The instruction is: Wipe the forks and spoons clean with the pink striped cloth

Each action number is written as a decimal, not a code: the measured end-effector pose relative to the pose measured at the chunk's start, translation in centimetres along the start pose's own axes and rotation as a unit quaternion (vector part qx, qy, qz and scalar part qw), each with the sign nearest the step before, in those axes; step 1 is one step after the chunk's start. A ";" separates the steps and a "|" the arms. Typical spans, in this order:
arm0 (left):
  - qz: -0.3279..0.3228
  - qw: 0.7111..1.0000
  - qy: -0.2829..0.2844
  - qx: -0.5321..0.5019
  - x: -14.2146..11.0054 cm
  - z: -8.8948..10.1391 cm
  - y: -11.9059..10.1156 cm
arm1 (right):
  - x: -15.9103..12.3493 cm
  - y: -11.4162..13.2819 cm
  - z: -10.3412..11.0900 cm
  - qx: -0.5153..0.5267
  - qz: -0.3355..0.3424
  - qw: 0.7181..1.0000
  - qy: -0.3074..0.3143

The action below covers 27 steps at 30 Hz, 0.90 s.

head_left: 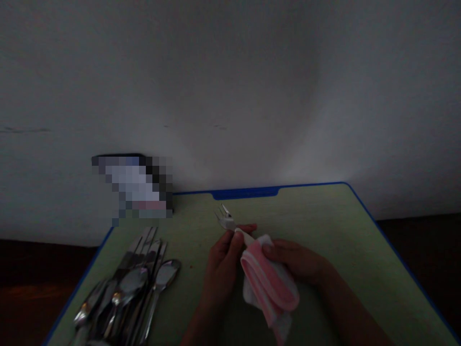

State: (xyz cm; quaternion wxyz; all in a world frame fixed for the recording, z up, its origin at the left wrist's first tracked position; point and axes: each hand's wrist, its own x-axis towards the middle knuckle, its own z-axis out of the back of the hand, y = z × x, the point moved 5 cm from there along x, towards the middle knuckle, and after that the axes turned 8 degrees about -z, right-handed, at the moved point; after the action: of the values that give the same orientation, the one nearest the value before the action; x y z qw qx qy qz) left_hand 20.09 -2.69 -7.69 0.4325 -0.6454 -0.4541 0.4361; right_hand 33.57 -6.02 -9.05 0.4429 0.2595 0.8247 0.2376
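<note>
My left hand [223, 262] pinches a metal fork [226, 220] just below its tines, which point up and away toward the wall. The fork's handle runs down into a pink and white cloth [268, 283]. My right hand [297, 262] is closed around that cloth, with the cloth wrapped over the handle. Both hands are held over the middle of a pale green table [317, 216].
A pile of several spoons and other cutlery [133, 288] lies on the table's left side. A blurred dark object [135, 185] stands at the table's far left corner against the white wall. The table has a blue rim; dark floor shows on both sides.
</note>
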 end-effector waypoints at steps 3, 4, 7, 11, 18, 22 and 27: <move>-0.003 1.000 0.003 0.021 -0.2 0.0 -0.1 | -0.2 -0.1 -0.1 -0.018 -0.006 1.000 0.010; -0.005 1.000 0.004 0.029 -0.3 0.0 -0.1 | -0.2 -0.2 -0.1 -0.024 -0.012 1.000 0.013; -0.004 0.999 0.001 0.044 -0.4 0.1 -0.2 | -0.3 -0.3 -0.1 -0.035 -0.026 0.999 0.018; 0.004 0.998 0.002 0.068 -0.6 0.2 -0.1 | -0.5 -0.5 0.0 -0.049 -0.023 0.998 0.015; 0.008 0.996 -0.010 0.091 -0.9 0.4 -0.1 | -0.9 -1.1 0.1 -0.055 -0.043 0.997 -0.018; 0.011 0.995 -0.012 0.099 -1.0 0.2 -0.4 | -1.3 -1.5 0.4 -0.074 -0.042 0.996 -0.037; 0.004 0.996 -0.001 0.090 -1.1 -0.2 -0.9 | -2.1 -2.1 0.6 -0.097 -0.050 0.993 -0.043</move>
State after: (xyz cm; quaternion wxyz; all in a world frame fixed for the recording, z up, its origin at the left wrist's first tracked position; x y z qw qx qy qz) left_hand 19.89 -3.59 -6.62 0.4868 -0.6051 -0.4109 0.4775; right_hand 34.63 -8.84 -9.43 0.5122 0.1835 0.7899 0.2828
